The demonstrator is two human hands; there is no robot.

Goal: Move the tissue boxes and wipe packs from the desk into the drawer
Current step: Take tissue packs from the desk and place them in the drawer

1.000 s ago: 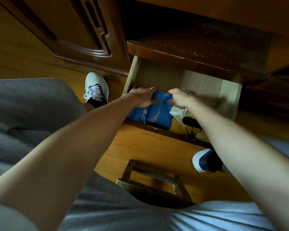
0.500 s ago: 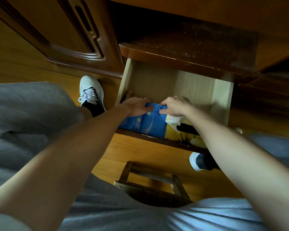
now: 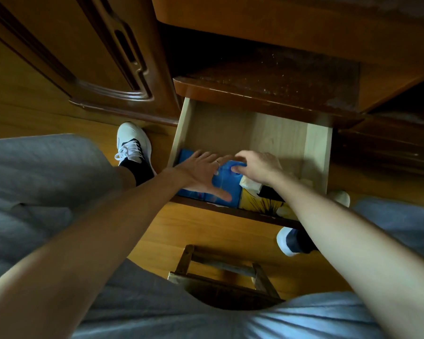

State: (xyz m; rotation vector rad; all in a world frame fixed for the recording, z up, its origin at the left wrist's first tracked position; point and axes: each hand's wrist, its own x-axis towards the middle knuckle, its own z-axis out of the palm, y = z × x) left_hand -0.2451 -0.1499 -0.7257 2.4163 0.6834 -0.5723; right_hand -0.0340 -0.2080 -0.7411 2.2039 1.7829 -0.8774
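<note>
left hand [image 3: 201,171] has opened up since a moment ago: fingers now spread flat over the glossy blue wipe packs [image 3: 224,185], thumb sticking out toward the front edge, where before it was curled down on them. right hand [image 3: 257,166] is lifted a bit too, fingers loosely bent with the tips just touching the top of the blue packs, not really gripping. the packs sit at the front left of the pale plywood drawer [image 3: 316,152], smooth plastic. just beside them is a yellow tissue box with a black plant print [image 3: 262,205], white tissue [image 3: 251,184] poking out. dark varnished wooden desk [image 3: 267,94] above, small wooden stool [image 3: 220,277] below.
</note>
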